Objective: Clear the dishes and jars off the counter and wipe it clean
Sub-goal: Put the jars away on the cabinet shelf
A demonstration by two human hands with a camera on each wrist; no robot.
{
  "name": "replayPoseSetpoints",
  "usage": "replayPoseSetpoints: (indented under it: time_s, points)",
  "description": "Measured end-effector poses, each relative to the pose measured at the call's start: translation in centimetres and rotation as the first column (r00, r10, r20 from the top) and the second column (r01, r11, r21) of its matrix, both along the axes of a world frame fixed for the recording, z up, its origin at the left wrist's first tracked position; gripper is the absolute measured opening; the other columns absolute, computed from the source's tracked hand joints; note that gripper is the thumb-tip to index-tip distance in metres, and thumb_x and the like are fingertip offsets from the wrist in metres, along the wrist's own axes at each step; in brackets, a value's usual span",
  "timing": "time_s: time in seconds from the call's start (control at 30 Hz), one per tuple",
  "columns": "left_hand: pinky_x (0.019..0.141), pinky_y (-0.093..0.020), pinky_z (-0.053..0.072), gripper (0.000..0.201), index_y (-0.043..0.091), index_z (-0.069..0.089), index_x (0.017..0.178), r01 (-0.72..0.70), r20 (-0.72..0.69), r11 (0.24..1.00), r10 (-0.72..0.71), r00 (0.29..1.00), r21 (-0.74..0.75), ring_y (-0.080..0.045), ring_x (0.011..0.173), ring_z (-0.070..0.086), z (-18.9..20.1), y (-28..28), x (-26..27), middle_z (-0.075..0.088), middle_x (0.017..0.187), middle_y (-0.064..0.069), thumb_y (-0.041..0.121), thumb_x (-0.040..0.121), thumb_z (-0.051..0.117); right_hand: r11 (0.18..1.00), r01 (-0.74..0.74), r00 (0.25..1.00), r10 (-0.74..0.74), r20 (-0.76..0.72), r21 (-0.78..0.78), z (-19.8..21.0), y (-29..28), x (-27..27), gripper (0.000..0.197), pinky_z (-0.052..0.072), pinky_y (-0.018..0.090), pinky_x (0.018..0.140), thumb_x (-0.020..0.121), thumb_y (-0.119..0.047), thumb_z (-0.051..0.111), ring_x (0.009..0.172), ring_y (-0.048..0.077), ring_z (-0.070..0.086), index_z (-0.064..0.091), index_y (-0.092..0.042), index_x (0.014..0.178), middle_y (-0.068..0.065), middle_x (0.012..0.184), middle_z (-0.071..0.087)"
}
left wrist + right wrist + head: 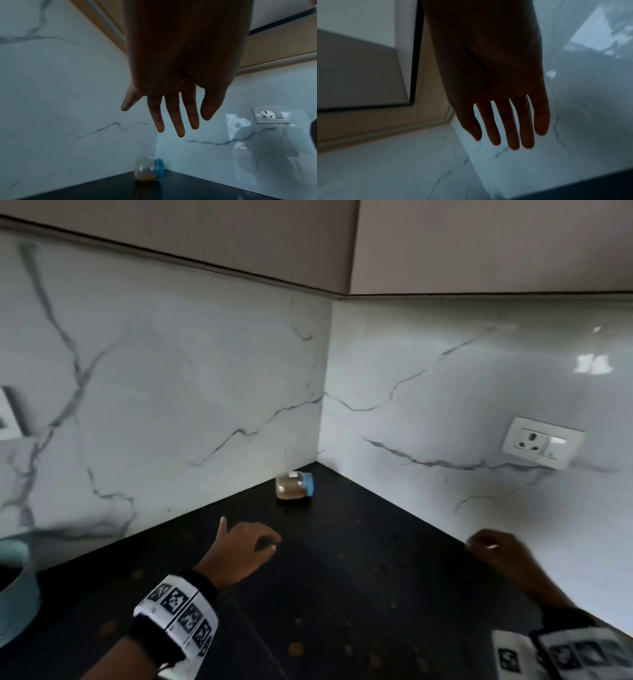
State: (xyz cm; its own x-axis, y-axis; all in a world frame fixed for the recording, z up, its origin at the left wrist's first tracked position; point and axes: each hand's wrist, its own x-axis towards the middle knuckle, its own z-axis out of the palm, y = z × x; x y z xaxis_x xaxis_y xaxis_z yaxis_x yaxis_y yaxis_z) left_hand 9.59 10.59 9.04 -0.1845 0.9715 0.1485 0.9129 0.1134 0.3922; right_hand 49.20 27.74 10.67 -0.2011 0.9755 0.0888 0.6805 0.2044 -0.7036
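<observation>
Counter (342,594) mostly bare; one jar (294,485) on its side, centre frame; both hands' fingers released, wiping undone.

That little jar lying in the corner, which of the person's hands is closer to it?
Left. The left hand hovers open just in front of the jar, not touching it. The right hand is farther off to the jar's right, by the wall.
</observation>
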Motion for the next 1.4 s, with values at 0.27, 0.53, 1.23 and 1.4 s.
replayPoseSetpoints:
  time_s: [0.27,0.53,1.23,1.4]
  points:
    - [0.117,-0.046,0.003,0.020,0.055,0.050,0.081,-0.266,0.107,0.964,0.263,0.959,0.015,0.012,0.103,0.051,-4.5,-3.1,-5.9,0.055,0.091,0.039,0.038,0.089,0.053,0.866,-0.481,0.837,0.500,0.223,-0.139,-7.9,11.8,-21.8,0.032,0.041,0.015,0.085,0.079,-0.010,0.073,0.110,0.020,0.057,0.065,-0.005,0.110,0.009,0.111,0.062]
    - [0.103,-0.029,0.020,0.033,0.070,0.049,0.098,-0.444,0.146,0.861,0.420,0.896,0.248,0.036,0.104,0.033,-7.3,-5.2,-9.9,0.047,0.106,0.052,0.064,0.066,0.039,0.865,-0.502,0.801,0.461,0.381,0.011,-11.1,21.1,-37.7,0.081,0.034,0.040,0.105,0.078,-0.016,0.068,0.136,0.029,0.024,0.023,-0.017,0.145,0.001,0.155,0.016]
    - [0.091,-0.032,0.043,0.035,0.058,0.057,0.101,-0.340,0.210,0.858,0.277,0.938,0.386,0.019,0.100,0.054,-2.4,-2.2,-5.9,0.059,0.104,0.040,0.050,0.067,0.053,0.890,-0.406,0.814,0.456,-0.361,0.208,-3.6,14.3,-30.4,0.077,0.042,0.024,0.078,0.047,-0.031,0.085,0.112,0.021,0.045,0.044,-0.032,0.112,0.002,0.118,0.048]
    - [0.088,-0.001,0.039,0.075,0.075,0.039,0.106,-0.188,0.458,0.866,-0.053,0.887,0.464,0.013,0.110,0.051,0.2,0.5,0.0,0.048,0.120,0.040,0.017,0.074,0.073,0.817,-0.483,0.710,0.575,-0.407,0.314,4.6,4.8,-21.3,0.062,0.048,0.016,0.074,0.047,-0.050,0.076,0.102,0.007,0.056,0.057,-0.034,0.104,-0.013,0.106,0.062]
